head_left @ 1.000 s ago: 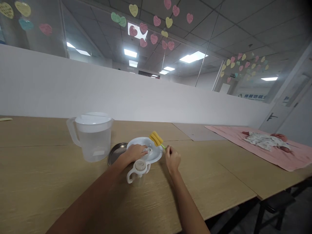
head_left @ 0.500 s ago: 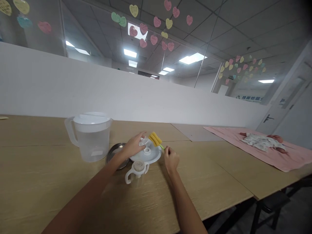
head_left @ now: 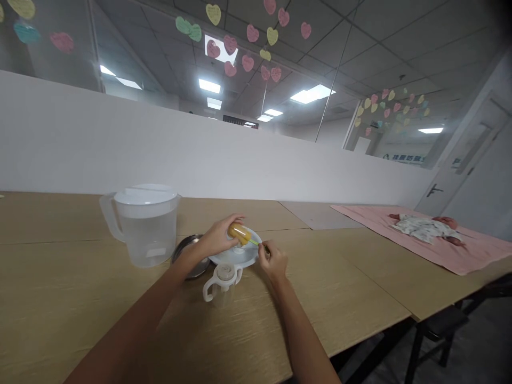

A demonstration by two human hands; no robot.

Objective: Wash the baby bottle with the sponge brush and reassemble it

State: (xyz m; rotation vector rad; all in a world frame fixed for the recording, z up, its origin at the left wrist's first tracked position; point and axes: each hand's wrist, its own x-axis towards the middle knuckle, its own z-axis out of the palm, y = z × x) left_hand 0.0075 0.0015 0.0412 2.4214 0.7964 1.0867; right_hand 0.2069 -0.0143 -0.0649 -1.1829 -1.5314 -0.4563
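Observation:
My left hand [head_left: 218, 237] is wrapped round a small clear bottle [head_left: 237, 230], tilted with its mouth toward the right. A sponge bottle brush [head_left: 245, 238] has its yellow head inside that bottle. Pinched in my right hand [head_left: 275, 260] is the brush's thin green handle. Both hands are over a white plate [head_left: 250, 258]; what lies on it is partly hidden. In front stands a clear cup-like piece with a white two-handled collar [head_left: 224, 278]. Under my left forearm, a round steel dish [head_left: 178, 255] is partly covered.
A lidded translucent pitcher [head_left: 148, 234] holding clear liquid stands at left on the wooden table [head_left: 340, 298]. Farther right, a baby doll [head_left: 424, 228] in patterned clothing lies on a pink cloth [head_left: 368, 229]. A white wall [head_left: 224, 160] runs behind; a dark stool [head_left: 444, 322] stands at lower right.
The yellow brush head has moved left, from beside the bottle's mouth to inside it. My right hand has shifted slightly left with the handle. The view has shifted a little.

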